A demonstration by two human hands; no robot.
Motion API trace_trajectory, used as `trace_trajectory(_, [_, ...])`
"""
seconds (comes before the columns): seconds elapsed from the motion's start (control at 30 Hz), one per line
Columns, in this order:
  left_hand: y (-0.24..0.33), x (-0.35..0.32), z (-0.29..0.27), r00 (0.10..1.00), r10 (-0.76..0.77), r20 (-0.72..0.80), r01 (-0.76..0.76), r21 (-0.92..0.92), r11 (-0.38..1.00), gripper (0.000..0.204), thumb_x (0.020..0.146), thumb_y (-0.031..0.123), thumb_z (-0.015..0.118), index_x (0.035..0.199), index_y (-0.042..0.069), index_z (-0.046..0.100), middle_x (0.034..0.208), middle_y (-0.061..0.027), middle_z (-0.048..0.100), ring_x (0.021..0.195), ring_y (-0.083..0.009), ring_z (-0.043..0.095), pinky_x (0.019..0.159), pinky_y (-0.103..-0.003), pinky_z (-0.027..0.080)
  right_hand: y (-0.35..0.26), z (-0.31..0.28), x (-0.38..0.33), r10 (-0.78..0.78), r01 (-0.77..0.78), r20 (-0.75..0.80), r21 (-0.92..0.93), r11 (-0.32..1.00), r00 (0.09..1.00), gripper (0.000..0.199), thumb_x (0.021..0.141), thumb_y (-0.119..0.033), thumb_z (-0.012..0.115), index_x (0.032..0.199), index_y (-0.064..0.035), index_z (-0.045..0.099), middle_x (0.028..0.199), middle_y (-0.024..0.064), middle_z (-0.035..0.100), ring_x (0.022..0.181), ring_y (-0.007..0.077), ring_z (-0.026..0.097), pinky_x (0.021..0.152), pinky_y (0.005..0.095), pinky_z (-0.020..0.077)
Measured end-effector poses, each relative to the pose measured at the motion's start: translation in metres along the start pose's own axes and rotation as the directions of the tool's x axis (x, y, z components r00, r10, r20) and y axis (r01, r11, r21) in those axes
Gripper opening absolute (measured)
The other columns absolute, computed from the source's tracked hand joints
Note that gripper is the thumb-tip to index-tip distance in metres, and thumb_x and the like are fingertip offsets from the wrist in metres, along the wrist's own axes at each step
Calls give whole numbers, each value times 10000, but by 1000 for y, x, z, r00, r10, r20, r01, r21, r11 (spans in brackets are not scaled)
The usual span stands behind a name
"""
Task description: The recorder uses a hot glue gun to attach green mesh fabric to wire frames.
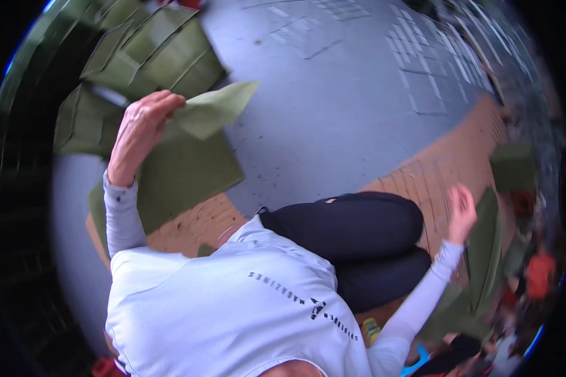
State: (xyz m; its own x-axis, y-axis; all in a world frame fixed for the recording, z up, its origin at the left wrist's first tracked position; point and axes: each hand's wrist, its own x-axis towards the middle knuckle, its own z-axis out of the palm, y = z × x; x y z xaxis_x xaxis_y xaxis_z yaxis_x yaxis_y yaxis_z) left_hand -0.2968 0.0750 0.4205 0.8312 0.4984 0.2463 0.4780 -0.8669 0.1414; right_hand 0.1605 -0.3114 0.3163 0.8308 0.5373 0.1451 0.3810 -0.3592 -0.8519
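My left hand (141,132) is closed on the edge of a light green fabric piece (220,110), whose free corner points away to the right. Below it lies a larger flat green fabric panel (188,173). My right hand (462,213) is raised on the far right side, slightly blurred, with its fingers loosely bent and a little apart. Nothing shows in it. Close beside that hand stands a folded dark green piece (486,251).
Stacked green folded pieces (163,53) fill the upper left. Brown cardboard (415,188) covers part of the grey floor (308,119). At right are a green block (513,166) and a blurred red thing (539,276). My bent legs (352,226) occupy the middle.
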Motion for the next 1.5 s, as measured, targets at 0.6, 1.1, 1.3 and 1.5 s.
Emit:
trace_trajectory(0.6, [137, -53, 137, 994, -106, 37, 111, -482, 869, 606, 636, 83, 668, 1199, 62, 445, 1142, -124, 497, 1017, -292, 509, 857, -367, 431, -175, 74, -53, -429, 427, 167, 51, 903, 888, 85, 819, -30, 556, 884, 7, 596, 797, 72, 621, 758, 137, 578, 705, 259, 449])
trace_trajectory(1.1, [140, 280, 133, 846, 38, -532, -245, -325, 913, 97, 769, 110, 500, 770, 36, 563, 769, -158, 570, 726, -344, 551, 611, -408, 430, -34, -77, 52, 45, 154, -423, 425, 892, 905, 335, 778, -220, 629, 1016, 11, 579, 961, 92, 611, 792, 194, 574, 735, 302, 448])
trace_trajectory(1.3, [493, 414, 134, 526, 488, -697, -796, -202, 570, 165, 737, 67, 482, 850, 55, 602, 815, -132, 582, 766, -262, 584, 681, -366, 487, 135, -198, -49, 633, -113, -373, 798, 592, 678, 413, 818, -259, 542, 1122, 20, 513, 1098, 124, 561, 964, 250, 562, 812, 365, 473])
trace_trajectory(1.5, [661, 353, 234, 407, 752, -518, -910, -299, 287, 601, 685, 119, 590, 1240, 30, 377, 1331, -191, 316, 1025, -288, 527, 844, -372, 455, 278, -187, -146, 790, 39, -157, 985, 166, 592, 221, 819, -164, 505, 983, -39, 585, 982, 88, 620, 896, 229, 598, 784, 366, 488])
